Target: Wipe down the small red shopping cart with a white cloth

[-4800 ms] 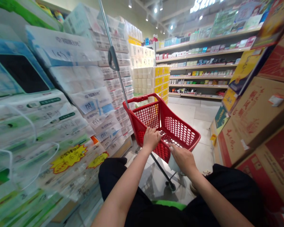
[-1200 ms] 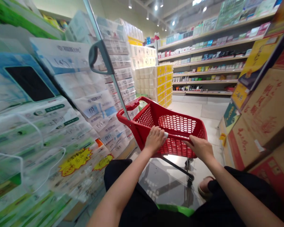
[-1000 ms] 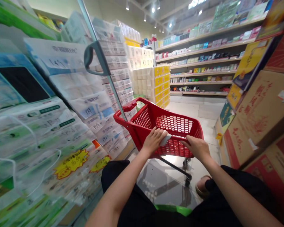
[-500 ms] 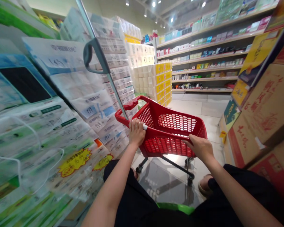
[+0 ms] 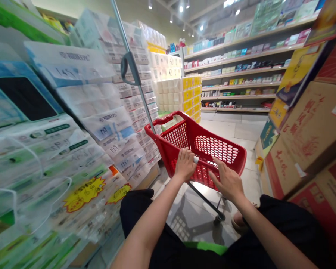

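A red plastic shopping cart (image 5: 168, 151) stands turned sideways in front of my knees. My left hand (image 5: 185, 164) has its fingers wrapped over the cart's near rim, and a small white piece shows beside the fingertips. Over the same rim, farther right, my right hand (image 5: 229, 182) is open with fingers apart; whether it touches the rim I cannot tell. A metal pole (image 5: 144, 102) with a grey loop handle (image 5: 131, 69) rises at the cart's left end. Inside that end, a pale green-white item (image 5: 170, 122) is partly hidden by the red wall.
Stacked tissue packs (image 5: 109, 123) with price signs line the left side, close to my knee. Cardboard cartons (image 5: 310, 138) crowd the right. Yellow-and-white packs (image 5: 192, 97) stand beyond the cart, and stocked shelves (image 5: 240, 78) fill the back. Pale floor tiles (image 5: 242, 129) lie between.
The cart has swung round, its left end moving right along with the pole. My left hand has shifted right with the rim. My right hand has loosened and its fingers have spread.
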Tool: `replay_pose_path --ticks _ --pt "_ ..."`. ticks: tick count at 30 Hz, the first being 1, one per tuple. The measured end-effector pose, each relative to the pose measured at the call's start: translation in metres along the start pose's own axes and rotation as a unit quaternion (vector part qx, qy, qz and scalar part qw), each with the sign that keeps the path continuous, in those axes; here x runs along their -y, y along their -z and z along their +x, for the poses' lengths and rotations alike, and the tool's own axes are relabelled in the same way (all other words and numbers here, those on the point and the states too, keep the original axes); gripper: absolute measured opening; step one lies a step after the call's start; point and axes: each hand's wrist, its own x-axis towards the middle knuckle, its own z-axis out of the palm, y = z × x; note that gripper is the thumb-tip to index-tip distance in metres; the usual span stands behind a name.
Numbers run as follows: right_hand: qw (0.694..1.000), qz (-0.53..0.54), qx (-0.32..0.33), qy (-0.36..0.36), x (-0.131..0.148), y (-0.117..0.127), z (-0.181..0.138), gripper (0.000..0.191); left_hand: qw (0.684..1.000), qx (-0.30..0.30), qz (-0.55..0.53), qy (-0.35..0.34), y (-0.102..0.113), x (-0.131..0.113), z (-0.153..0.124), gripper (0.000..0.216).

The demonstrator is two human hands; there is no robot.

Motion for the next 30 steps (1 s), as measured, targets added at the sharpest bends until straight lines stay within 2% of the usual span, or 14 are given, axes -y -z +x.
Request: replay_pose_path --ticks 3,5,7,9,12,15,18,21,26,30 --pt "0.991 0.132 0.011 0.009 0.008 0.007 -0.002 0.06 0.998 0.004 -0.054 -0.043 -0.006 -0.04 -0.009 0.031" --pt "0.98 0.199 0.016 0.02 0.001 0.011 -0.002 0.058 0.994 0.01 -0.082 -0.071 -0.005 -0.044 -0.014 0.035" --pt "0.978 0.205 0.01 0.03 -0.021 0.014 0.001 0.052 0.99 0.022 -0.099 -0.093 -0.001 -0.032 -0.016 0.036" --pt "0.989 0.145 0.004 0.041 -0.053 0.015 0.005 0.045 0.989 0.032 -0.104 -0.097 0.002 -0.009 -0.015 0.036" --pt "0.997 0.027 0.029 0.074 -0.1 0.013 0.006 0.038 0.992 0.037 -0.104 -0.055 0.002 0.026 -0.013 0.036" --pt "0.99 -0.024 0.068 0.125 -0.119 0.002 0.0 0.038 0.993 0.035 -0.114 0.008 -0.003 0.047 -0.012 0.034" --pt "0.987 -0.033 0.067 0.145 -0.108 -0.016 -0.003 0.039 0.989 0.037 -0.137 0.046 -0.006 0.053 -0.016 0.033" --pt "0.989 -0.049 0.045 0.13 -0.089 -0.03 0.002 0.037 0.984 0.044 -0.17 0.041 -0.003 0.042 -0.029 0.034" --pt "0.988 -0.089 0.027 0.12 -0.073 -0.037 0.014 0.035 0.977 0.022 -0.21 0.009 0.007 -0.007 -0.065 0.037" --pt "0.988 -0.101 0.008 0.114 -0.057 -0.04 0.018 0.035 0.982 0.015 -0.185 0.039 0.014 -0.038 -0.081 0.056"
